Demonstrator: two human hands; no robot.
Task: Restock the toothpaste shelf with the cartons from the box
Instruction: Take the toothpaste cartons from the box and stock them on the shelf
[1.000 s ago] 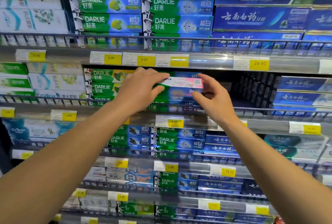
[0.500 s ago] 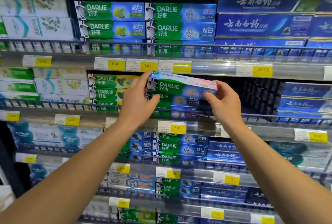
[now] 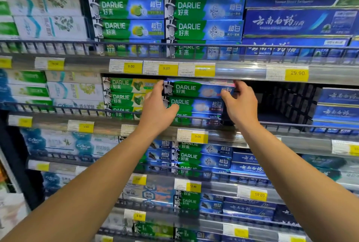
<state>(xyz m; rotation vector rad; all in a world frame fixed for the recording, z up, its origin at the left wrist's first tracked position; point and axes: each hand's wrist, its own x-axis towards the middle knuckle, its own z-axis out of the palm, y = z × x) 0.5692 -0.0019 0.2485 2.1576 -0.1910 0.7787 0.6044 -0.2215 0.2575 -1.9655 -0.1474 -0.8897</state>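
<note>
- Head view: your left hand (image 3: 157, 105) and right hand (image 3: 240, 104) grip the ends of a carton (image 3: 196, 90), on top of the Darlie stack (image 3: 194, 108), middle shelf (image 3: 272, 125).
- Carton nearly seated, not let go; gap (image 3: 281, 104) to the right unfilled; box not in view.

I stood in a shop, at its toothpaste aisle. Tiered grey metal shelves with low wire front rails (image 3: 174, 44) carried stacked green-and-blue Darlie cartons (image 3: 204, 8), with dark blue cartons (image 3: 295, 22) right of those and white ones (image 3: 48, 26) left. Yellow price labels (image 3: 296, 73), such as 29.90, lined the shelf edge just below the rail.
</note>
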